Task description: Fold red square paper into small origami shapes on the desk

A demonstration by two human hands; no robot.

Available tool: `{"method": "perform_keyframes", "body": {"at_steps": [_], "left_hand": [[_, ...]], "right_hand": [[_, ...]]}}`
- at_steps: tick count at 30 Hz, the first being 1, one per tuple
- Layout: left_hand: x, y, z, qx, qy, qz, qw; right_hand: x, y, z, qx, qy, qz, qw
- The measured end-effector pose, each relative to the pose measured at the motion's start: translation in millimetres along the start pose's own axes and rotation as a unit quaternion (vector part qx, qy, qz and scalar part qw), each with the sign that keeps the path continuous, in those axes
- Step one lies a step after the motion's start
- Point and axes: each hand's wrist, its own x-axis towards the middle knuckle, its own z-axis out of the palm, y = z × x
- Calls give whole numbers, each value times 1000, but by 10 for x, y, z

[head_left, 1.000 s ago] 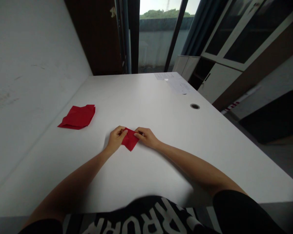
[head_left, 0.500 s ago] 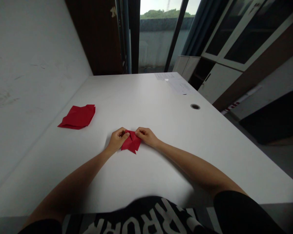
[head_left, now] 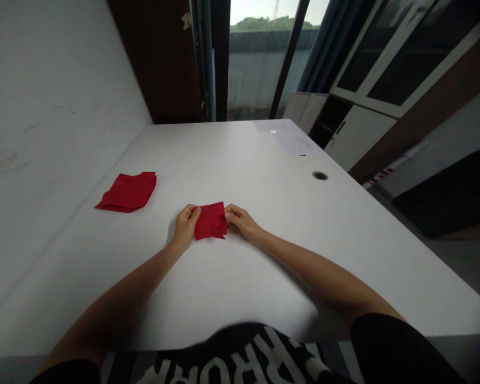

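Note:
A small folded red paper [head_left: 210, 221] lies on the white table [head_left: 264, 256] straight in front of me. My left hand [head_left: 185, 224] pinches its left edge with curled fingers. My right hand [head_left: 238, 220] pinches its right edge the same way. The paper now shows a roughly square face, with a small flap at its lower right corner. A second red paper [head_left: 128, 191], larger and loosely folded, rests flat on the table to the far left, apart from both hands.
A round cable hole [head_left: 319, 175] sits in the table at the right. White printed sheets [head_left: 292, 137] lie at the far right corner. A white wall borders the table's left side. Cabinets and a glass door stand beyond.
The red paper went from a pointed, diamond-like fold to a flatter square shape. Both hands shifted slightly away from me while staying on its two edges.

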Motion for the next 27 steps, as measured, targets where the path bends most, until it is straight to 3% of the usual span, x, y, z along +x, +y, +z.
{"method": "perform_keyframes", "body": {"at_steps": [4,8,11,14,17,19,22,27], "left_hand": [[16,19,-8,-48,41,-34,997],[-4,12,13,-48,1,-23,999],[-33,-3,36,-27,-57,-21,998],[-60,-10,45,24,-96,-11,995],[-73,18,21,113,-121,37,985],[-74,64,-10,216,-111,108,964],[-72,144,-62,343,-84,193,916],[-62,164,-91,335,-154,180,912]], "right_hand": [[-29,2,56,14,-82,-9,997],[-53,41,122,-62,-105,-21,992],[-59,66,133,-85,-81,-27,993],[-64,33,116,-93,-15,-44,995],[-70,-42,84,-175,51,-96,978],[-73,-83,56,-265,56,-145,952],[-75,-101,8,-393,9,-225,891],[-62,-84,-74,-587,-36,-255,768]]}}
